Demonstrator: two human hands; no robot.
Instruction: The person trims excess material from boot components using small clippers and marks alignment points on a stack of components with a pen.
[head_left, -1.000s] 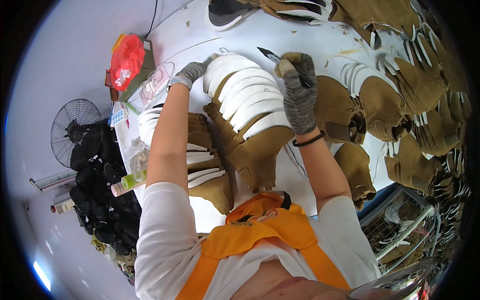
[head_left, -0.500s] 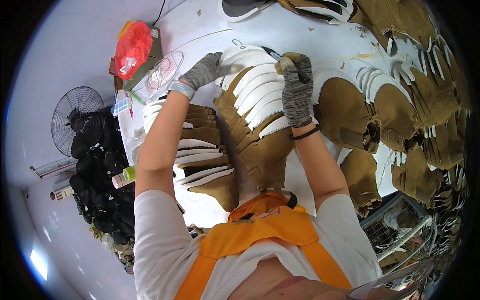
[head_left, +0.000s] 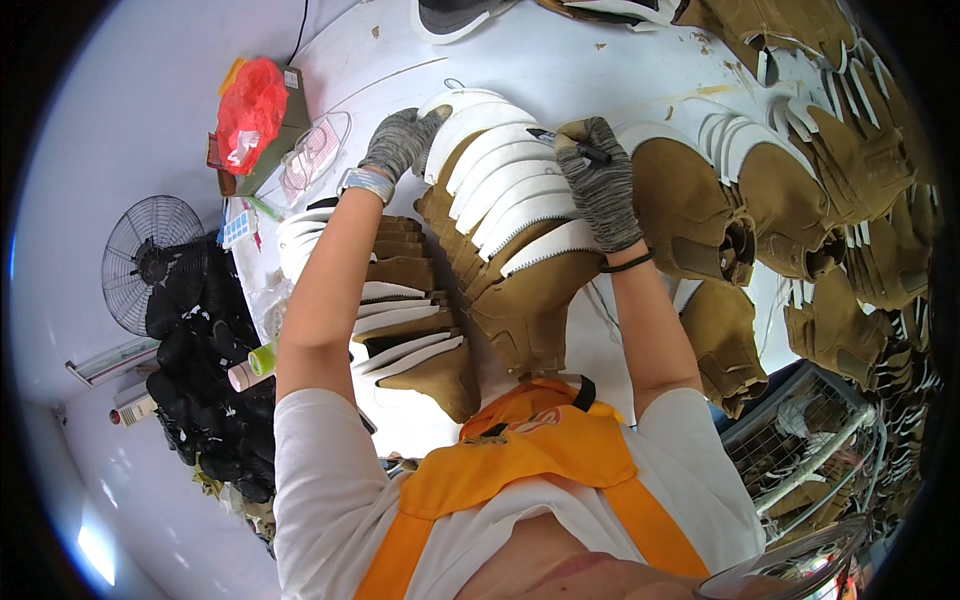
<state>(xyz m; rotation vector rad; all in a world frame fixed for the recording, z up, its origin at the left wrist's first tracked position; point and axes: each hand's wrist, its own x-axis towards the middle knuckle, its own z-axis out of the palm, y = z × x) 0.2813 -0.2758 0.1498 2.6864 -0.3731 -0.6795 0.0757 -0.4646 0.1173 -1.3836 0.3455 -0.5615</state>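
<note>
A row of tan suede boots with white soles (head_left: 505, 205) lies sole-up across the white table (head_left: 560, 70) in front of me. My left hand (head_left: 400, 140), in a grey knit glove, rests on the far end of that row, fingers on the outermost sole. My right hand (head_left: 597, 170), also gloved, grips a black marker pen (head_left: 568, 145) with its tip at the white soles. A second stack of tan boots (head_left: 400, 320) lies under my left forearm.
More tan boots (head_left: 700, 215) spread to the right and fill the far right (head_left: 860, 170). A red plastic bag (head_left: 250, 110) sits on a box at the table's left. A floor fan (head_left: 145, 260), black bags (head_left: 200, 400) and a wire basket (head_left: 810, 440) stand around.
The view has shifted so the boots sit lower in frame. My left hand has slid onto the end of the row, and my right hand with the marker stays at the soles.
</note>
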